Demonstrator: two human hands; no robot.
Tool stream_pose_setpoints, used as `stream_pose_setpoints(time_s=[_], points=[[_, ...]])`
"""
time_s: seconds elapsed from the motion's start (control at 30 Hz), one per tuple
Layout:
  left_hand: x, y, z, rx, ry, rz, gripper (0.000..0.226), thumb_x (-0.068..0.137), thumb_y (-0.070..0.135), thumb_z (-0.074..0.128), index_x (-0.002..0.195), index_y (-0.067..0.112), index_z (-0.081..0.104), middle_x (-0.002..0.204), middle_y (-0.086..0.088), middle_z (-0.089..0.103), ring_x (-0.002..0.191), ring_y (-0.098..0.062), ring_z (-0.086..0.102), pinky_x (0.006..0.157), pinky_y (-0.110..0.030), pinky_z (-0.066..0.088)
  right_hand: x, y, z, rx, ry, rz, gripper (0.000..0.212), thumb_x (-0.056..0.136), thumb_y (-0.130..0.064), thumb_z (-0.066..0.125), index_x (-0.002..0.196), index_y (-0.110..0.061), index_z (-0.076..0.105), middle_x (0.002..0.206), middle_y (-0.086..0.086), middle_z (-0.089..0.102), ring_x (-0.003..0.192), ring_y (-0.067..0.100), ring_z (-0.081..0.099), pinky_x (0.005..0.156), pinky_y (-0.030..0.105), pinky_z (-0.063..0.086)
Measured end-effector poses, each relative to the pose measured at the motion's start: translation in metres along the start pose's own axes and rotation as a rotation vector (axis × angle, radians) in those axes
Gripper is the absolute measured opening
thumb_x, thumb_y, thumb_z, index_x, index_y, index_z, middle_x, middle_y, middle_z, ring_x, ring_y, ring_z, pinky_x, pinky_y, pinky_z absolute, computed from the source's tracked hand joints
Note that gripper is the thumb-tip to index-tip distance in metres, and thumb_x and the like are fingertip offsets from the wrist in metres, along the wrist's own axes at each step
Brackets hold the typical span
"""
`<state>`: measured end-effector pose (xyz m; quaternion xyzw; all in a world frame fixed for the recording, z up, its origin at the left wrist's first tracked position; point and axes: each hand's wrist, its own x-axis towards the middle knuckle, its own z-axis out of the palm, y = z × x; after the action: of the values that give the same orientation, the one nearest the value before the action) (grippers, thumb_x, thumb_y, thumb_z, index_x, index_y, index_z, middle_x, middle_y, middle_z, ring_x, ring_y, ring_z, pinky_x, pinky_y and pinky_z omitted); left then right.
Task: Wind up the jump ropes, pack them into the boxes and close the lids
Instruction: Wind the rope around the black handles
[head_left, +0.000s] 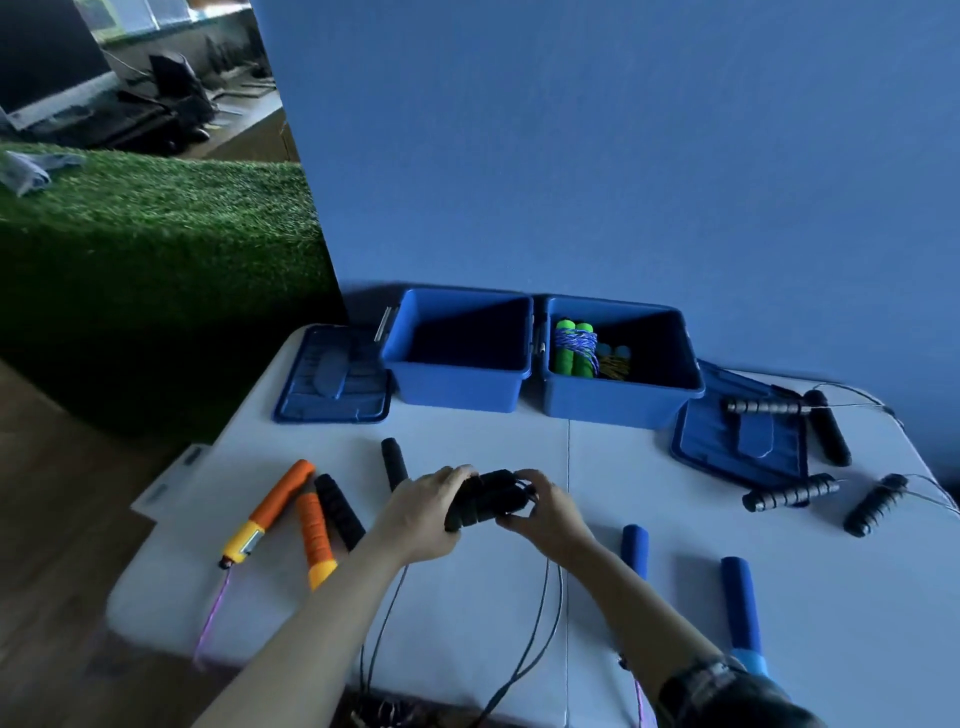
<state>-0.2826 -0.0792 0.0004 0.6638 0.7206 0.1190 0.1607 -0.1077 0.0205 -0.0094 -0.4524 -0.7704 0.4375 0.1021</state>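
Near the middle of the counter (519, 597), toward its front edge, both hands clamp on one pair of black handles (485, 500). The left hand (421, 512) wraps the bundle from the side, apparently to keep the two handles pressed together, while the right hand (543, 512) pinches at their end where thin black cord (545, 613) is gathered; the rest of that cord trails off the front edge, so winding looks only begun.

Against the back edge stand two open boxes side by side. The left box (457, 387) shows nothing inside; the right box (618, 405) already holds a wound green-handled rope (574, 348) and another bundle beside it, too dim to name. Each lid lies flat just outside its box: the left lid (332, 384) at the back left, the right lid (743, 441) at the right, with black handles (763, 407) resting across it that must be cleared before closing.

Orange handles (291, 512) lie toward the left edge, blue handles (740, 608) near the front right.
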Motion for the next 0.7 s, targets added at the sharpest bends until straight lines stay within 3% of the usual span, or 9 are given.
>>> stream_pose_setpoints(time_s=[0.17, 0.37, 0.6, 0.7], points=[[-0.01, 0.01, 0.008, 0.024, 0.039, -0.05, 0.06, 0.071, 0.022, 0.049, 0.13, 0.028, 0.038, 0.108, 0.006, 0.06, 0.09, -0.021, 0.062, 0.07, -0.036, 0.049, -0.005, 0.009, -0.006, -0.07, -0.035, 0.011, 0.042, 0.081, -0.014, 0.065, 0.122, -0.013, 0.057, 0.089, -0.005, 0.059, 0.069, 0.012, 0.049, 0.067, 0.019, 0.036], [-0.018, 0.024, 0.006, -0.011, 0.015, -0.118, 0.058, 0.075, 0.016, 0.053, 0.131, 0.026, 0.041, 0.108, 0.007, 0.059, 0.09, -0.019, 0.06, 0.064, -0.029, 0.04, -0.015, 0.006, -0.002, -0.037, -0.014, 0.033, 0.034, 0.085, -0.013, 0.057, 0.119, -0.015, 0.06, 0.098, 0.0, 0.063, 0.074, 0.015, 0.05, 0.064, 0.019, 0.033], [-0.021, 0.01, 0.0, -0.059, -0.036, -0.143, 0.056, 0.074, 0.018, 0.054, 0.127, 0.03, 0.039, 0.109, 0.007, 0.059, 0.091, -0.019, 0.06, 0.068, -0.032, 0.049, -0.017, -0.004, 0.008, 0.125, 0.046, 0.083, 0.025, 0.082, -0.01, 0.059, 0.102, -0.023, 0.066, 0.084, -0.004, 0.062, 0.067, 0.012, 0.054, 0.061, 0.015, 0.042], [-0.022, -0.004, -0.006, -0.053, -0.059, -0.161, 0.058, 0.077, 0.023, 0.055, 0.129, 0.033, 0.032, 0.113, 0.005, 0.055, 0.089, -0.022, 0.06, 0.07, -0.037, 0.052, -0.012, -0.01, 0.015, 0.335, 0.032, 0.144, 0.022, 0.082, -0.004, 0.057, 0.094, -0.019, 0.068, 0.074, -0.001, 0.06, 0.058, 0.017, 0.052, 0.061, 0.033, 0.05]])
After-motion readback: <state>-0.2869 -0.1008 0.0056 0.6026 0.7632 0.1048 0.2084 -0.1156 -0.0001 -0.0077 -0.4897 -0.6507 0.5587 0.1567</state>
